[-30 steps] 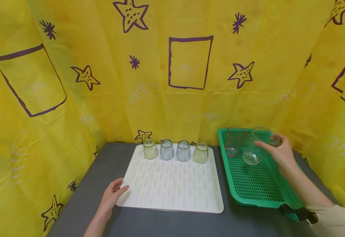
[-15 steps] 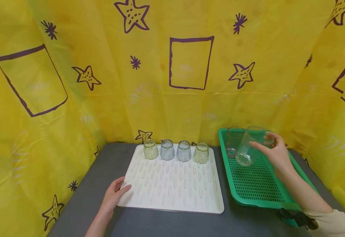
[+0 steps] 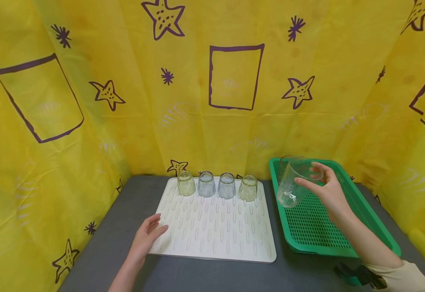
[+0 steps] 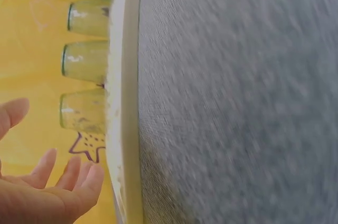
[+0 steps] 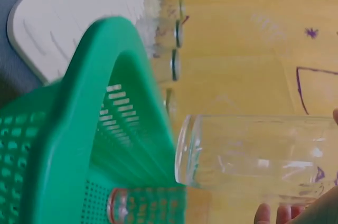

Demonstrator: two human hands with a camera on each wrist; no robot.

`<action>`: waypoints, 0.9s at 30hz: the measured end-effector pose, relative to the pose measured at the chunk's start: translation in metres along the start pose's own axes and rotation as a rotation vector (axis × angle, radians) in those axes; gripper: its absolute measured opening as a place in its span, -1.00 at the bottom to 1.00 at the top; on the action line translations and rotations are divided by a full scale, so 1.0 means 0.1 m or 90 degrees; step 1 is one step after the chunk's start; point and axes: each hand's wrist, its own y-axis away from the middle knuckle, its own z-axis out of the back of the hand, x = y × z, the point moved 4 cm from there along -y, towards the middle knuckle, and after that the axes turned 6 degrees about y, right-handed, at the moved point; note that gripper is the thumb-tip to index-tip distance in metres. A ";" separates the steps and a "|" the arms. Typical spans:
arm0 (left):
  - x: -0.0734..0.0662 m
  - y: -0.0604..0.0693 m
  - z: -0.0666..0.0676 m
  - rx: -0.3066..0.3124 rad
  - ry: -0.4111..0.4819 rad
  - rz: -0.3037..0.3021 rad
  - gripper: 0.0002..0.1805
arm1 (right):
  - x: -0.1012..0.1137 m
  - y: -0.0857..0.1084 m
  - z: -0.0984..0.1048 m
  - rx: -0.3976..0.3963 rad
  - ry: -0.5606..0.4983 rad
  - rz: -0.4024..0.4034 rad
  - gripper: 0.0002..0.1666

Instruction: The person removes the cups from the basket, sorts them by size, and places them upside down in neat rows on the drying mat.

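My right hand [image 3: 327, 192] grips a large clear drinking glass [image 3: 289, 188] near its rim, tilted, with its thick base down to the left above the left side of the green basket [image 3: 358, 202]. Behind it, largely hidden in the head view, another glass stands in the basket; the right wrist view shows this patterned glass [image 5: 153, 205] inside. My left hand [image 3: 144, 241] holds nothing; its relaxed fingers hover by the left edge of a white ridged drying mat [image 3: 216, 231]. Several small tumblers stand upside down along the mat's back edge, among them a yellowish tumbler [image 3: 248, 188].
A grey tabletop [image 3: 183, 278] lies under the mat and basket. A yellow curtain [image 3: 183, 134] with starfish drawings hangs close behind and on both sides. The basket's raised rim [image 3: 283, 227] stands close to the mat's right edge.
My right hand has carried the clear glass leftward across the basket, now overlapping the glass behind. My left hand has shifted slightly right and up at the mat's edge.
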 end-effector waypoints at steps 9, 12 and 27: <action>-0.08 0.02 -0.20 0.030 0.056 0.000 -0.31 | 0.07 0.06 -0.20 0.042 -0.035 0.013 -0.02; -0.11 0.02 -0.28 0.046 0.079 0.002 -0.33 | 0.10 0.07 -0.27 0.058 -0.048 0.016 -0.02; -0.26 0.08 -0.61 0.106 0.164 -0.029 -0.40 | 0.18 0.16 -0.60 0.126 -0.080 0.020 -0.03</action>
